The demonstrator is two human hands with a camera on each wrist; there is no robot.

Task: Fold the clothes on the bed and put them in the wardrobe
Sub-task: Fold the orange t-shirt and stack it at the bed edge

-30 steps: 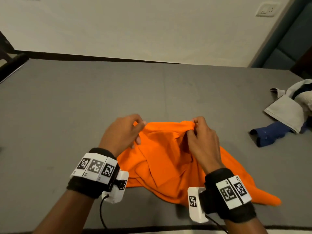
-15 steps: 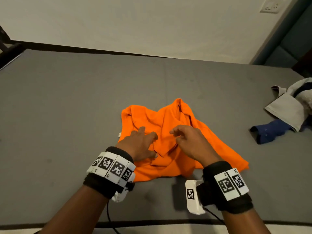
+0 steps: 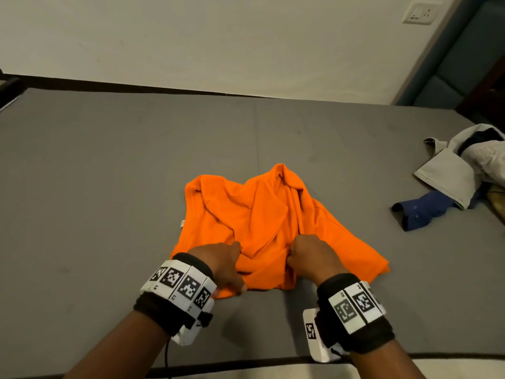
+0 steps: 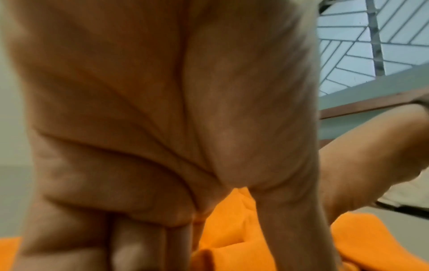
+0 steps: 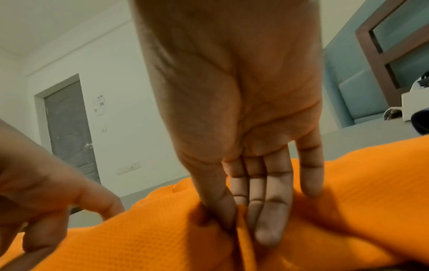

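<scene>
An orange shirt (image 3: pixel 254 214) lies crumpled on the grey bed (image 3: pixel 109 173), its collar end pointing away from me. Both hands are at its near edge. My left hand (image 3: pixel 237 266) curls its fingers into the cloth, with the thumb down on the near hem. In the left wrist view the left hand (image 4: pixel 162 238) is blurred over the orange shirt (image 4: pixel 243 229). My right hand (image 3: pixel 292 255) holds a fold near the middle. The right wrist view shows the right hand (image 5: pixel 239 223) pinching a ridge of the orange shirt (image 5: pixel 359 183) between thumb and fingers.
A pile of other clothes sits at the bed's right side: a grey-white garment (image 3: pixel 448 176) over a dark blue one (image 3: pixel 420 212). A pale wall runs behind the bed. The bed's near edge (image 3: pixel 246 362) is just below my wrists.
The shirt, first held up by its top edge, now lies on the bed. Both hands have moved toward me to its near edge and taken hold there.
</scene>
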